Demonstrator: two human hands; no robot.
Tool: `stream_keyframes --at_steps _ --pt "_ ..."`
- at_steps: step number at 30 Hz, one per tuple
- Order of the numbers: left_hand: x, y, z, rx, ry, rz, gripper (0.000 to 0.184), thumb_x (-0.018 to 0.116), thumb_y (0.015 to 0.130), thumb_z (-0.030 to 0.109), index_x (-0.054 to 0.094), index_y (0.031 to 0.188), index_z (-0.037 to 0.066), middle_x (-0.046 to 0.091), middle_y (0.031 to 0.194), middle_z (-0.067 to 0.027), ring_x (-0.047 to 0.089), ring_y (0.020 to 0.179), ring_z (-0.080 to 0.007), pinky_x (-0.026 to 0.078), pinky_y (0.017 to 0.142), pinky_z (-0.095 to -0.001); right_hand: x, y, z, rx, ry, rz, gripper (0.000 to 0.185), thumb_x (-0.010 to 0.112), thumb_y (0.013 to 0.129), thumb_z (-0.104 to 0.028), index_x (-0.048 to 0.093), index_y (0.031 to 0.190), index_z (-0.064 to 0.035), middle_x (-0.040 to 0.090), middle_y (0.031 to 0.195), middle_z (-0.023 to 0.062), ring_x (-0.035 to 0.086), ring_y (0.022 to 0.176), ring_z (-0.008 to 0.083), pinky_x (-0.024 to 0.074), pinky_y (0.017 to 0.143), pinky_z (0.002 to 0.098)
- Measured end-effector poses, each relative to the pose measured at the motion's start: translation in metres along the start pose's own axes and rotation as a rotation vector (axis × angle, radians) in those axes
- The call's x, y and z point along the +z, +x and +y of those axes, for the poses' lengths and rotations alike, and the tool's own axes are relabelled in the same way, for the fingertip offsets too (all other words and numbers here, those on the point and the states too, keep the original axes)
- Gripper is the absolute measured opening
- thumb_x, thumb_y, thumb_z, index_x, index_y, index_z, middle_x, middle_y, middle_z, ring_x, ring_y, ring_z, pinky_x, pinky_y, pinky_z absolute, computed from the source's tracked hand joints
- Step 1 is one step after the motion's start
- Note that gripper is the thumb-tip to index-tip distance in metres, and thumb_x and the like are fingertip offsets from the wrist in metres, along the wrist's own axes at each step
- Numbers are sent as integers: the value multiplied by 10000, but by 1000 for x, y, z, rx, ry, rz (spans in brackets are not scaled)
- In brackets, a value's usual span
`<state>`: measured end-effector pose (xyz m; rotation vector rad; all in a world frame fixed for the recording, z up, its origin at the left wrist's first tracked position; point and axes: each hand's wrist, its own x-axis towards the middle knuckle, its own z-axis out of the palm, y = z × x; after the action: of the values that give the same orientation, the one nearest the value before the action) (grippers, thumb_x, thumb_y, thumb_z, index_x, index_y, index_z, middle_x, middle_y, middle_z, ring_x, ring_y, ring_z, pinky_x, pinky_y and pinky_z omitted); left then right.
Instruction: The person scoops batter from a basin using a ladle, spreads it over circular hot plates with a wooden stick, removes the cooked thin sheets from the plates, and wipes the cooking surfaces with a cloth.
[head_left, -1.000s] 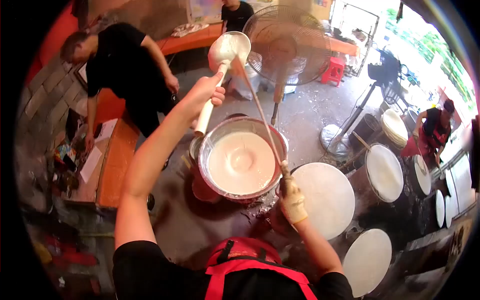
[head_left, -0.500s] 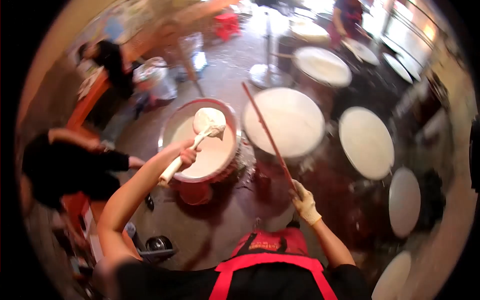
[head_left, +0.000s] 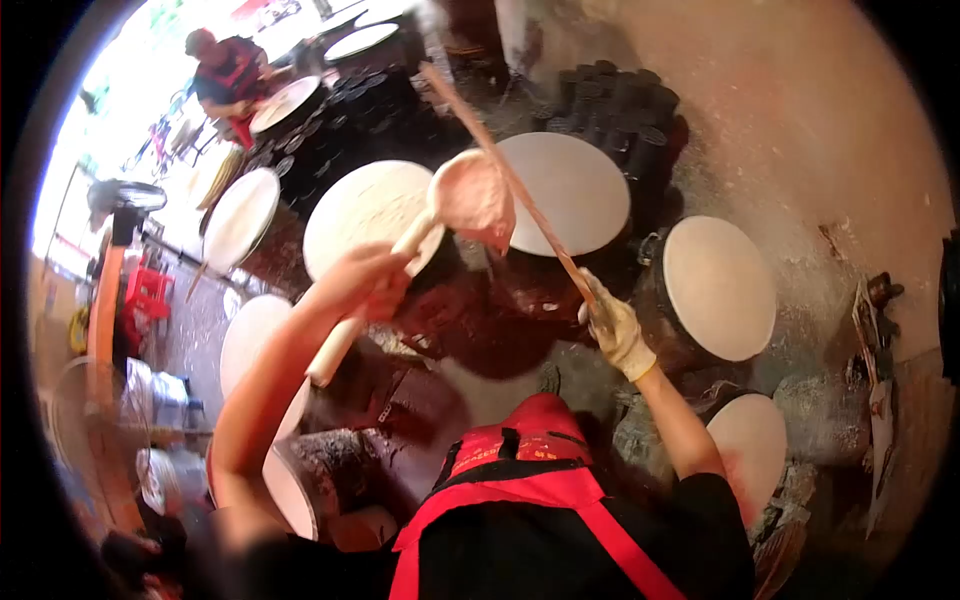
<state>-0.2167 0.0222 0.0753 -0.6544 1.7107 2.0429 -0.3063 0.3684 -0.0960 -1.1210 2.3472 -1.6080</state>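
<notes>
My bare left hand (head_left: 362, 285) is closed around the pale handle of a ladle (head_left: 470, 195). Thick whitish batter fills its bowl and hangs off the rim. My right hand, in a pale work glove (head_left: 620, 335), grips a long thin wooden stick (head_left: 540, 222) that slants up to the left, passing close by the ladle in this view. Beyond the ladle lies a round flat griddle (head_left: 345, 215) with a rough, pale coating. Behind the stick is another round griddle (head_left: 575, 190), its surface smooth and whitish. Part of the ladle covers the first griddle's right edge.
More round pale surfaces stand at the right (head_left: 720, 290) and lower right (head_left: 750, 450). A batter tub (head_left: 290, 490) is at my lower left, partly behind my arm. Another person (head_left: 230, 80) works at a far griddle. Dark stacked cylinders (head_left: 620, 110) line the wall.
My view has swung right, away from the batter tub, which now sits at the lower left. The loaded ladle has come round towards the griddles; both hands keep their hold.
</notes>
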Motion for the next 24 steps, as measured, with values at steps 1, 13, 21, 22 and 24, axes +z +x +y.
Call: stream_keyframes --at_steps 1,13,21,22,24 --pt "12 52 16 91 93 21 216 561 877 157 522 1039 20 442 663 -17 390 440 -89 327 369 -239 -22 25 12 -39 -137 36 515 461 941 -289 342 1394 -73 613 864 135 609 708 249 495 662 347" --pt "187 307 18 641 815 284 311 635 717 122 505 966 -12 617 819 -219 604 792 -388 476 711 -434 -126 82 104 988 555 263 441 506 937 -317 399 1365 -334 553 728 7 486 472 90 415 408 260" --pt "206 397 -26 514 236 382 318 633 778 136 400 947 2 532 618 -118 524 444 -209 411 409 -345 -15 37 217 517 140 576 431 487 947 -172 416 1366 -101 365 1434 11 365 1292 130 324 999 222" --pt "203 400 -16 528 143 351 314 628 802 146 385 949 11 516 602 -97 494 409 -176 378 367 -325 -22 55 196 583 184 599 429 502 940 -215 438 1354 -122 419 1390 10 416 1238 128 355 952 210" --pt "202 398 10 613 -89 278 280 592 880 173 356 957 43 461 557 -36 417 345 -121 294 291 -276 -22 85 212 671 604 726 403 522 925 -281 486 1306 -155 519 1234 14 504 1047 131 409 809 217"
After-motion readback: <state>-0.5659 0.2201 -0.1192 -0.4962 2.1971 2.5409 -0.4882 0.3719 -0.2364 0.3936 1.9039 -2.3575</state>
